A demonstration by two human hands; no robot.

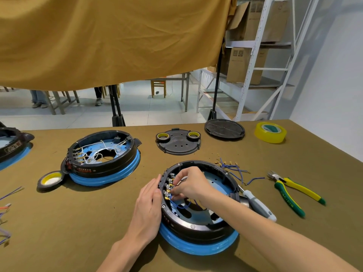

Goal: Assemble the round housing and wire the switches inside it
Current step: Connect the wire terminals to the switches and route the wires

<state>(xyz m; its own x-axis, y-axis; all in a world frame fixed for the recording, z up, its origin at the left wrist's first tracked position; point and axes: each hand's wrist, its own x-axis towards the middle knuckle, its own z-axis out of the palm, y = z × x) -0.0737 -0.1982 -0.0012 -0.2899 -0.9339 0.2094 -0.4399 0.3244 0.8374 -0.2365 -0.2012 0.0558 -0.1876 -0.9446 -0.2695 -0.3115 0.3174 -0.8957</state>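
Here, the left hand (pixel 147 208) lies flat, fingers straight, against the outer left wall of the round housing (pixel 198 232) at the near middle of the surface (pixel 78 222). Inside its left wall, the right hand (pixel 191 183) pinches a blue wire (pixel 181 206) at the switches (pixel 169 186). Best practice would seem: brace firmly, push each terminal squarely home. Pliers (pixel 294 191) lie to the housing's right.

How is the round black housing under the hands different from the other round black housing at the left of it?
The near round black housing has one blue wire at its switch terminals; the far round black housing is full of white wires. The right hand reaches into the near one and the left hand rests on its outer wall; nobody touches the far one. Both sit on blue rings.
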